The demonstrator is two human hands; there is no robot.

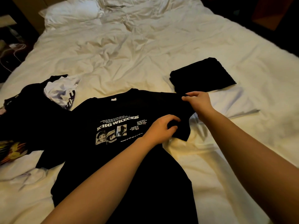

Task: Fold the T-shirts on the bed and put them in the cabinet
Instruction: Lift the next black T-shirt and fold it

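Both hands grip sleeve of shirt [113, 126]: right hand [198, 102] pinches shoulder seam, left hand [160, 128] clutches sleeve (probably hem). Fold sleeve toward print, keep edge straight.

Bedroom, home or maybe hotel room. Big bed [145, 50] with rumpled white duvet fills nearly the whole view. White pillows [71, 12] at the bed's far end, against a tan headboard [30, 15]. Clothes lie loose on the bed: black printed T-shirt [113, 126] spread flat at the near end, folded black shirt [202, 75] toward the bed's right side, heap of unfolded shirts [40, 101] at its left edge. Off the bed's left side, dim clutter with white cables [14, 50]. Low warm indoor light, dark surroundings.
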